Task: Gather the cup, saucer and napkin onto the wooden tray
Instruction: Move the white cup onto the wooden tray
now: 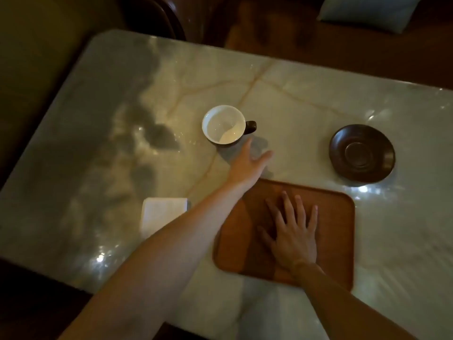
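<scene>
A cup (pixel 223 124), white inside and dark outside with its handle pointing right, stands upright on the marble table. My left hand (pixel 247 163) is stretched out just below and right of it, fingers apart, holding nothing. A dark brown saucer (pixel 361 153) lies at the right, beyond the tray's far right corner. The wooden tray (pixel 338 217) sits near the front edge; my right hand (pixel 293 231) rests flat on it with fingers spread. A folded white napkin (pixel 161 214) lies left of the tray, partly hidden by my left forearm.
The marble table (pixel 122 119) has rounded corners and glossy reflections. A dark chair back (pixel 152 13) stands beyond its far edge, and a pale cushion (pixel 367 11) lies at the top right. Dark floor surrounds the table on the left.
</scene>
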The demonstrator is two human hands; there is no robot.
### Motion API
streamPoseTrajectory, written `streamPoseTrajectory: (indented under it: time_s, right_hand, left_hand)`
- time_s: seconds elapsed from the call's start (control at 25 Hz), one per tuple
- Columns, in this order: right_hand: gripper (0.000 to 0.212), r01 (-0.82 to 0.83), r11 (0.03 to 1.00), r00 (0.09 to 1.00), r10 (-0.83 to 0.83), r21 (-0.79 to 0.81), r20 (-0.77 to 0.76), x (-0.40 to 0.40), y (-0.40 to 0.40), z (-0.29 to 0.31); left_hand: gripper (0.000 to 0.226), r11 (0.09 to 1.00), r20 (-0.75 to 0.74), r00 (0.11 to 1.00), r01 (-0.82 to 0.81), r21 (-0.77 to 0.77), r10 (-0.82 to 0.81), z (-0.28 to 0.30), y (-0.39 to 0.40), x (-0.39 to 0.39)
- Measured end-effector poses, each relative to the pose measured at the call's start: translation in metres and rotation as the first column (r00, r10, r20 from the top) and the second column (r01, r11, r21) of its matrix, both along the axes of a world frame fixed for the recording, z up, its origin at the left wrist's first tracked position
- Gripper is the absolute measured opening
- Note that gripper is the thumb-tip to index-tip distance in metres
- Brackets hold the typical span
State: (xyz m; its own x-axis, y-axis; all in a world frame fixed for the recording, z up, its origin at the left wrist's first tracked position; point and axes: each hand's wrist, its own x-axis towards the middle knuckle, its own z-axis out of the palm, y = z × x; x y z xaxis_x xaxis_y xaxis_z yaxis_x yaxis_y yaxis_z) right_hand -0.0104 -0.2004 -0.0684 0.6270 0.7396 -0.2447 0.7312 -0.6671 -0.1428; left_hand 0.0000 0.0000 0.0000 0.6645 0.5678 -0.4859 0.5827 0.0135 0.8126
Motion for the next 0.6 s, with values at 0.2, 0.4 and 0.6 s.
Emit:
streamPoseTrajectory:
  time_s: [0.2, 0.4, 0.6]
  right_hand:
    - [0.069, -0.004, 0.999, 0.998, 0.002, 0.033, 0.056, -0.001, 0.001, -0.002]
    - [0.069, -0.005, 1.0, 0.999, 0.004, 0.031, 0.041, 0.001, -0.002, -0.004]
    - [0.069, -0.003, 0.999, 0.999, 0.001, 0.036, 0.047, 0.0, -0.002, -0.005]
  left_hand:
    - [0.084, 0.885, 0.004, 0.956, -0.269, -0.381, 0.293, -0.004, 0.004, 0.035]
    - [0.087, 0.801, 0.041, 0.927, -0.298, -0.519, 0.372, -0.01, 0.008, 0.049]
    - [0.072, 0.778, 0.066, 0.884, -0.369, -0.509, 0.462, -0.016, 0.007, 0.052]
